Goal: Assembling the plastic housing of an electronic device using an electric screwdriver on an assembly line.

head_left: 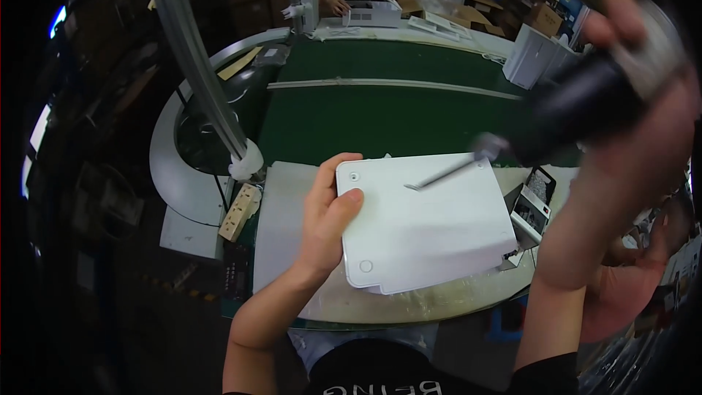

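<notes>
A white plastic housing (428, 227) with rounded corners is tilted up above the near work surface. My left hand (325, 212) grips its left edge, thumb on the face and fingers behind. One recessed screw hole (354, 175) shows by the thumb, and a round mark (365, 266) lies at the lower left corner. My right hand (651, 113), blurred by motion, is closed round a black electric screwdriver (581, 106). The screwdriver's long bit (446, 175) points down-left in front of the housing's face; whether it touches cannot be told.
A metal post (201, 66) and a power strip (240, 212) stand at left. Small device parts (532, 208) lie right of the housing. A metal rail (395, 83) crosses the green belt (380, 121). Co-workers are across the table and at right, where an arm (621, 296) shows.
</notes>
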